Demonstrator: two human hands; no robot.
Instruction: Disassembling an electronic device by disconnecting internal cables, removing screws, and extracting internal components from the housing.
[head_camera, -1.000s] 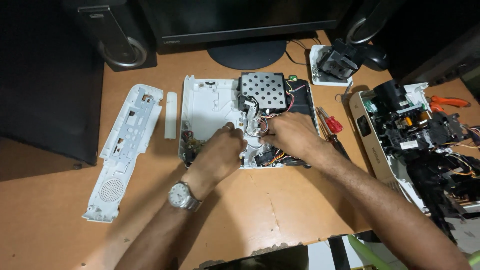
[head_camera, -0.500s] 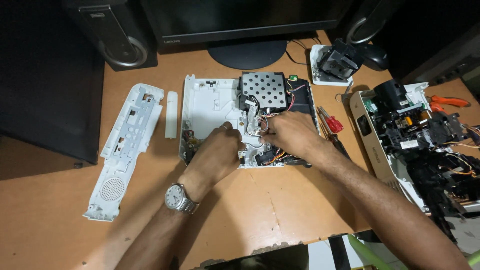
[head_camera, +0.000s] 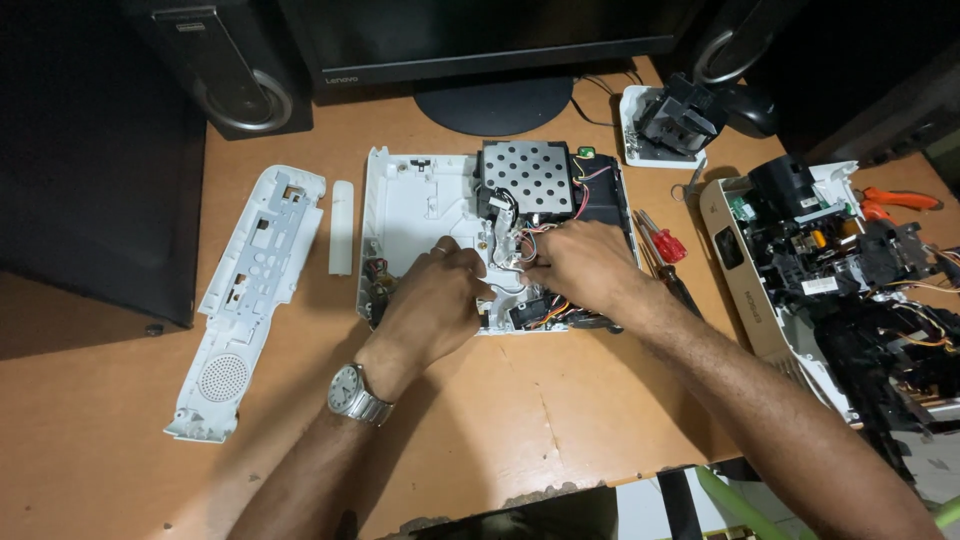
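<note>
The brown tabletop (head_camera: 560, 420) carries everything. A black monitor stand (head_camera: 495, 100) sits at twelve o'clock of it. At three o'clock lies a second gutted device (head_camera: 850, 290), black parts and wires exposed. In the middle is the opened white device shell (head_camera: 420, 210), with a perforated metal shield (head_camera: 528, 178) in its upper right part. At nine o'clock, well apart from the shell, lies a long white cover panel (head_camera: 250, 290), a small white strip (head_camera: 341, 227) just beside it. My left hand (head_camera: 430, 305), watch on the wrist, rests on the shell's lower left with fingers curled; I cannot tell whether they grip anything. My right hand (head_camera: 585, 265) pinches together at the wire bundle (head_camera: 520, 245) below the shield. Red-handled screwdrivers (head_camera: 665, 245) lie just right of the shell
</note>
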